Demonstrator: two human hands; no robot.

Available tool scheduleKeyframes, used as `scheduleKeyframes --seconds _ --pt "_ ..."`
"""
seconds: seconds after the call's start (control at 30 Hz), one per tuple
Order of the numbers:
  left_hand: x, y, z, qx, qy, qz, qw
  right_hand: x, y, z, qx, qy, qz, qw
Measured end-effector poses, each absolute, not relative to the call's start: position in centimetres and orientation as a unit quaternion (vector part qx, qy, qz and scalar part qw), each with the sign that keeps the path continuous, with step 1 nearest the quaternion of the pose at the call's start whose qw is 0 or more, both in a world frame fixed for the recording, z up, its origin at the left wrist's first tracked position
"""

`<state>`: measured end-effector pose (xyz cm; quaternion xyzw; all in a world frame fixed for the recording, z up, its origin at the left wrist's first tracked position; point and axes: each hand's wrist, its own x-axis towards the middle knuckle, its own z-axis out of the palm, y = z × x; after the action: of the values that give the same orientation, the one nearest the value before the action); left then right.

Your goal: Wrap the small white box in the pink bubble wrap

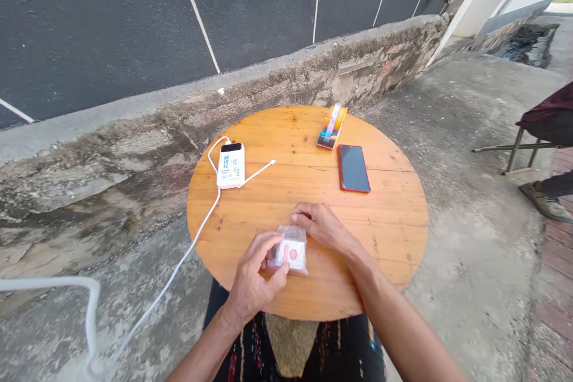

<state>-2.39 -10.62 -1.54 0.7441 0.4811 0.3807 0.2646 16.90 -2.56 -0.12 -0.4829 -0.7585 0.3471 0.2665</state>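
Note:
A small white box with red print [293, 253], wrapped in clear bubble wrap, lies on the near half of the round wooden table [385, 239]. My left hand [259, 274] grips it from the left, with the thumb along its near edge and the fingers over its far left side. At the package's far right corner is my right hand [320, 224], its fingers curled together and the fingertips just beyond the wrap's far edge. Whether those fingers pinch anything is hidden.
A white power bank [231, 170] with cables stands at the table's left. Toward the back right are a tape dispenser [332, 126] and a red-cased phone [353, 168]. A white cable [179, 262] hangs off the left edge. A seated person's shoe [544, 200] shows far right.

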Motion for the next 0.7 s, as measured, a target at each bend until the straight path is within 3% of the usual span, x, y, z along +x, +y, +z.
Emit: scheduleKeyframes --seconds 0.23,0.7 --pt "-2.35 -10.65 -1.50 0.744 0.485 0.376 0.263 16.86 -3.22 0.75 -0.488 -0.777 0.318 0.240" --pt "-2.08 -10.53 -1.34 0.737 0.492 0.379 0.267 16.56 -3.53 0.44 -0.483 -0.753 0.352 0.277"
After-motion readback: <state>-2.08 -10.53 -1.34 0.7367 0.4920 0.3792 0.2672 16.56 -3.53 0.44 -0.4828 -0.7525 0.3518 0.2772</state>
